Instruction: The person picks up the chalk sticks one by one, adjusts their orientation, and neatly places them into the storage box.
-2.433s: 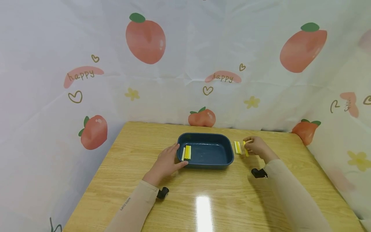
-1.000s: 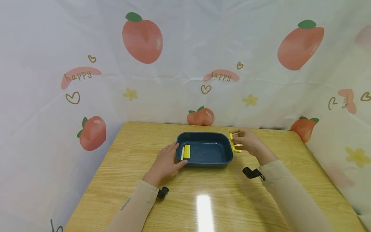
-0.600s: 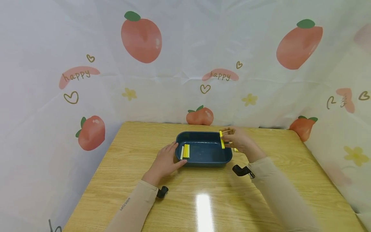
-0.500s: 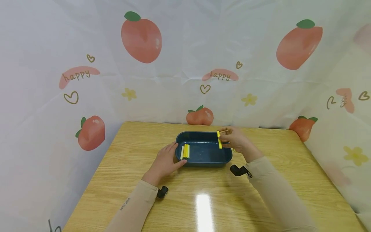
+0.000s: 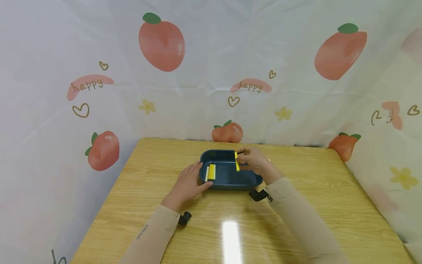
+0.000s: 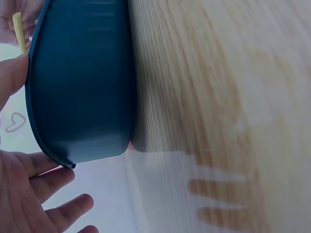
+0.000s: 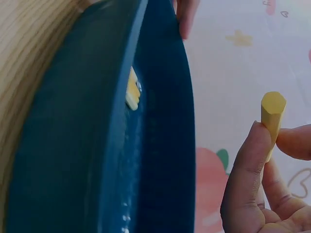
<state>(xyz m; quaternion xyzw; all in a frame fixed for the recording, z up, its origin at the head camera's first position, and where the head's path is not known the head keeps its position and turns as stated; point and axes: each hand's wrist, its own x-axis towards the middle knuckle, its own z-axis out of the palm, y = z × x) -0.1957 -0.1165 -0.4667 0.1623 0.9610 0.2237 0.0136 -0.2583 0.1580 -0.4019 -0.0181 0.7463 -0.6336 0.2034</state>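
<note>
In the head view, a yellow stick of chalk [image 5: 237, 162] is pinched by my right hand [image 5: 258, 162], held above the dark blue box [image 5: 230, 186]. The right wrist view shows its six-sided end [image 7: 273, 103], between thumb and fingertip. My left hand [image 5: 186, 185] rests at the box's left end, thumb on the near rim and fingers spread along the outside. In the left wrist view, the index finger [image 6: 36, 163] touches the box's corner while other fingers extend past it. Several white and yellow chalk sticks [image 5: 211, 172] lie side by side inside the box, at its left end.
The box stands on a wooden table [image 5: 211, 223], near its back edge. A patterned cloth [image 5: 197, 91] hangs behind. Right of the box, a small pale tip [image 5: 269, 160] shows past my right hand, which hides the rest of that spot.
My right hand took the yellow chalk from beside the small group on the table and carried it left, over the box's rim. My left hand has stayed at the box.
</note>
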